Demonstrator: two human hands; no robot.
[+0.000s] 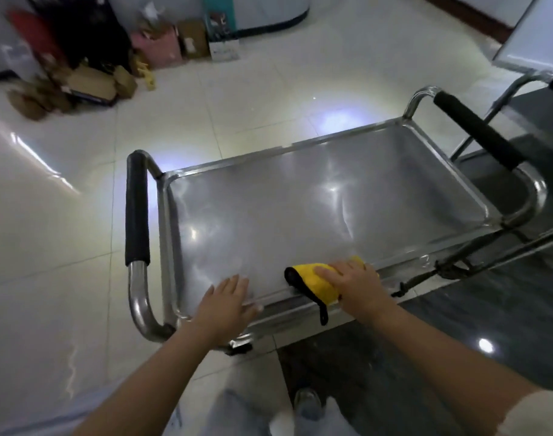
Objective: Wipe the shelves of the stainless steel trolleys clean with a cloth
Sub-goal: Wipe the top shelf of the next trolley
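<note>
1. Fingers [327, 272] of the right hand [357, 283] lie nearly straight, pressed flat on top of the yellow cloth [319, 286]; nothing curled round it.
2. Cloth: folded, black-edged, a black loop hanging over the near rim; it sits at the near edge of the trolley's top shelf [300, 209], right of centre.
3. Left hand [226, 305]: fingers extended (slightly spread), palm down on the shelf's near-left rim, well left of the cloth.
4. Trolley: steel, black-padded handle [137, 209] on the left end, another [476, 130] on the right.
5. Cardboard boxes [89, 81] on the tiled floor, far left
</note>
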